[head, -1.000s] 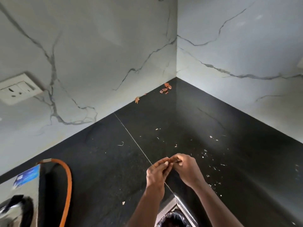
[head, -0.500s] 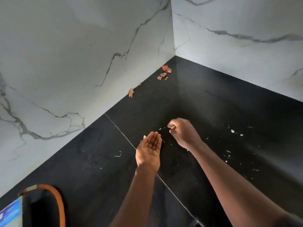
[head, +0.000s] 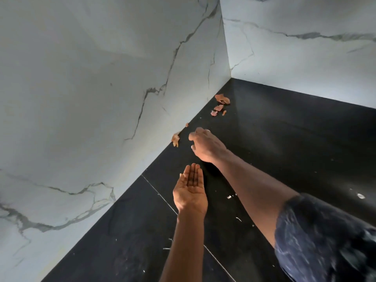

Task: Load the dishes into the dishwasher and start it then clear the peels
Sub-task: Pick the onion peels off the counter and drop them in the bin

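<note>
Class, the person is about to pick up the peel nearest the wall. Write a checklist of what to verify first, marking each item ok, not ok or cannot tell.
1. Right hand near the nearest peel: ok, just beside it, not touching.
2. Nearest peel uncovered: ok, it lies at the foot of the wall with nothing over it.
3. Left hand ready to receive: ok, palm up, fingers straight.
4. Right hand holds nothing: cannot tell, its fingers curl away from the camera.
5. Countertop cleared of peels: not ok, the corner peels lie there.
</note>
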`<state>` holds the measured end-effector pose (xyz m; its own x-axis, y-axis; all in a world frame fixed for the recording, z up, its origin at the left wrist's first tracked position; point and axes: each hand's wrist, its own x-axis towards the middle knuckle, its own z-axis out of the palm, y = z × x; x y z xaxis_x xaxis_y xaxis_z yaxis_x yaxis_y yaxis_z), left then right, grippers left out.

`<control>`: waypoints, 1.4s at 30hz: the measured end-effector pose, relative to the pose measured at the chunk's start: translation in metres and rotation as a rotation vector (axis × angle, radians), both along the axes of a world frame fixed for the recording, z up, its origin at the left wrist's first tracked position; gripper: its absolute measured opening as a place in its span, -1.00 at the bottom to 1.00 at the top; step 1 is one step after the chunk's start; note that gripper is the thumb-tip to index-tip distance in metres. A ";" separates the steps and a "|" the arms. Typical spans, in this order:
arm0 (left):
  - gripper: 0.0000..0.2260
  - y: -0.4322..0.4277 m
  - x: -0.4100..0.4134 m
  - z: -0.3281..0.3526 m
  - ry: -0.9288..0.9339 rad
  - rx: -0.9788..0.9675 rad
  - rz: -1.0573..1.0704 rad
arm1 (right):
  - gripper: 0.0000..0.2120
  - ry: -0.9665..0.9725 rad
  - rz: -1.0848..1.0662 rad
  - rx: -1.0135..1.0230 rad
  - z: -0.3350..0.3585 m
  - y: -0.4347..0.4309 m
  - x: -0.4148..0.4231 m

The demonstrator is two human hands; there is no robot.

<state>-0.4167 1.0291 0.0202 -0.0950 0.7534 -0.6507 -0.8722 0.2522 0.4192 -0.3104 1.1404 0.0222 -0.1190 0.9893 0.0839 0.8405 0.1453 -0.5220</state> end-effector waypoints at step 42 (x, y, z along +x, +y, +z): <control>-0.73 0.003 -0.023 0.000 -0.055 0.038 0.098 | -0.88 -0.268 0.118 -0.104 0.024 -0.023 0.003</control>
